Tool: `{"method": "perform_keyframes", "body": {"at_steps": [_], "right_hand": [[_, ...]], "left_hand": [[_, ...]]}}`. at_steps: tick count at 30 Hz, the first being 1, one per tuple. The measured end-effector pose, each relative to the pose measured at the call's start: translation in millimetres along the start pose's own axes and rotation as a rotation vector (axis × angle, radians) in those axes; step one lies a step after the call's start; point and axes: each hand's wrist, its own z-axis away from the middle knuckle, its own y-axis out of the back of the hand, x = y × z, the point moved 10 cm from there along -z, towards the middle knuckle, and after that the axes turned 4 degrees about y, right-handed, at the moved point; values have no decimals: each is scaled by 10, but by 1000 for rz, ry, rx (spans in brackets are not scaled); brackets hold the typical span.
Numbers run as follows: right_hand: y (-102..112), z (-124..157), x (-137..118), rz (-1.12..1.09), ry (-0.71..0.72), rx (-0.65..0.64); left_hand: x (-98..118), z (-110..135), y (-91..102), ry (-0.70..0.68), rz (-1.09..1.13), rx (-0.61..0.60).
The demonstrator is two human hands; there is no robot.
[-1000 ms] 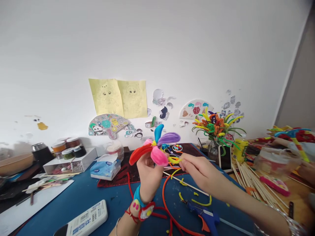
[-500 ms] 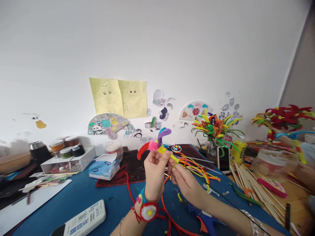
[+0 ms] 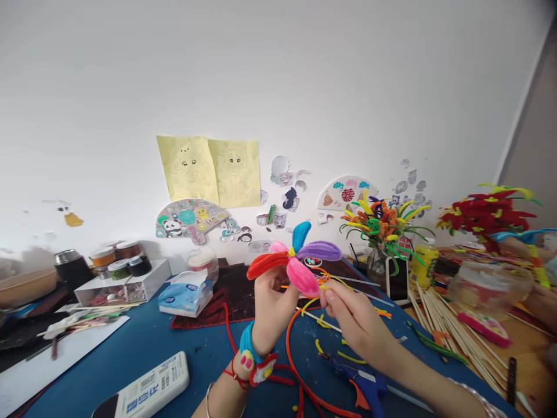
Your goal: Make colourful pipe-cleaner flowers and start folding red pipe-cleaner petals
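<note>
A pipe cleaner flower [image 3: 303,277] with red, pink, blue and purple petals round a small yellow centre faces me above the table. My left hand [image 3: 273,305] is closed on it from below, its fingertips partly hidden behind the petals. To the right, my right hand [image 3: 359,318] pinches the end of a yellow pipe cleaner [image 3: 322,287] close to the lower pink petal. Whether that piece joins the flower is hidden. Below the right hand, a blue glue gun [image 3: 368,388] lies on the table beside a curved orange pipe cleaner [image 3: 289,342].
A tissue pack [image 3: 185,295] and a white box-shaped device [image 3: 145,388] are on the left. At the right stand a vase of pipe cleaner flowers [image 3: 378,226], a phone [image 3: 397,278] and wooden sticks [image 3: 452,331]. Another person's hand [image 3: 537,307] shows at the far right.
The flower has turned from side-on to face me, its petals now spread in view. My right hand has moved right, away from the yellow stem area.
</note>
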Motion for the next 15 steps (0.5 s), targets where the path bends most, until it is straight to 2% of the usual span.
{"method": "perform_keyframes", "body": {"at_steps": [3,7,9,12,13,15], "right_hand": [[109,-53,87,38,-8,14],[87,-141,170,-24,-13,-46],[-36,-166,230,-151,-43,-162],[-333,-103,320,-399,-124,-398],[-414,-69,336,-462,-143,-440],[-520,-17,354,-544,-163,-433]], "left_hand": [[-21,-2,-17,84,69,-25],[-104,-5,-73,218,312,-81],[-157,-14,-89,286,451,-96],[-250,-10,-137,404,628,-112],[-277,-3,-161,435,668,-112],[-322,13,-198,461,704,-94]]}}
